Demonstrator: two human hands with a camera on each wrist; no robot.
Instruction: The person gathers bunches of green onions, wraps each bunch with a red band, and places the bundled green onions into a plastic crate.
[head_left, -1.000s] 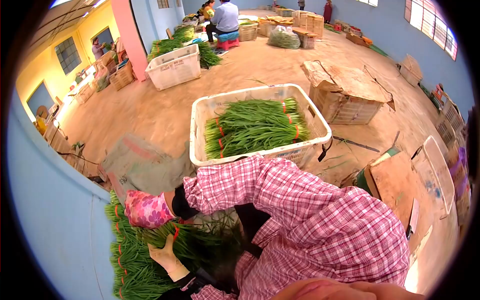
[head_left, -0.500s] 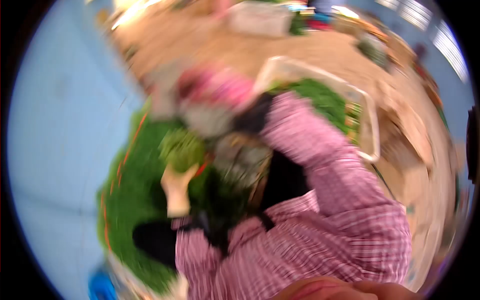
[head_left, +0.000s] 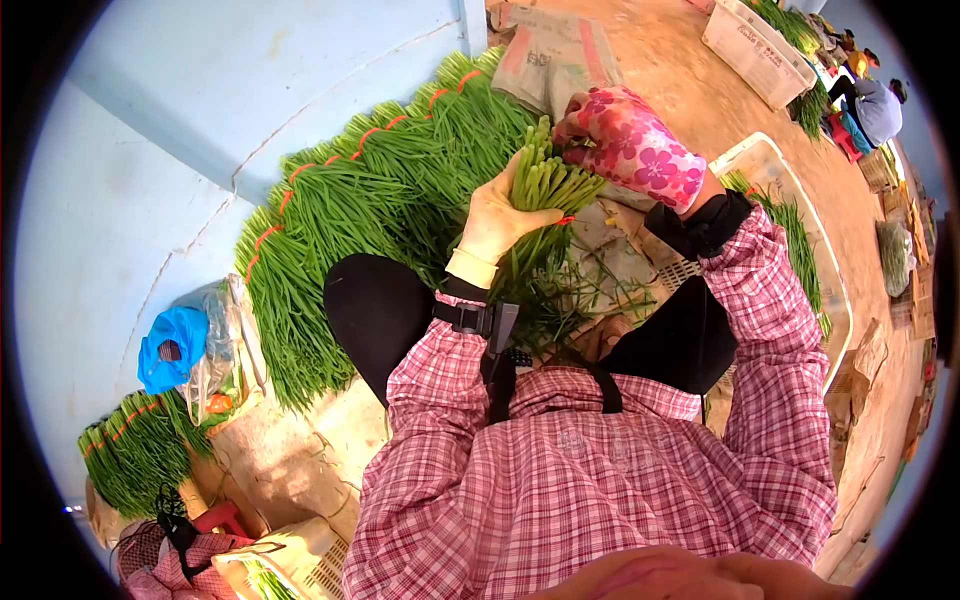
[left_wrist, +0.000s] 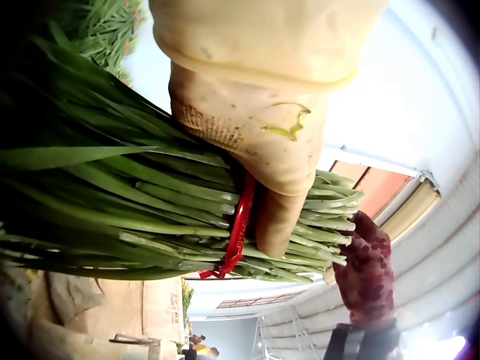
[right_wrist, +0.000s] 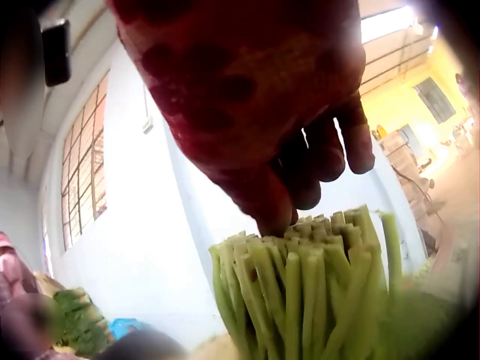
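In the head view my left hand [head_left: 500,222], in a pale rubber glove, grips a bunch of garlic chives [head_left: 548,185]. The thumb lies across the stems beside a red tie [left_wrist: 241,225], seen in the left wrist view. Pale cut ends [right_wrist: 300,255] face upward in the right wrist view, with leaves hanging below my hand. My right hand [head_left: 632,145] wears a pink flowered glove. Its bent fingers are right at the cut ends, the thumb tip lowest; no stem shows held between them.
Tied chive bundles [head_left: 370,190] lie in a curved row along the blue wall [head_left: 190,110]. A white crate [head_left: 835,270] holding more bundles stands at the right. Left are a blue bag [head_left: 172,350] and another chive pile [head_left: 140,450]. A grey sack [head_left: 555,55] lies beyond.
The head view has swung toward the wall and the chive row. My right hand, earlier away from the bunch, has come to its cut ends. The left hand still holds the bunch.
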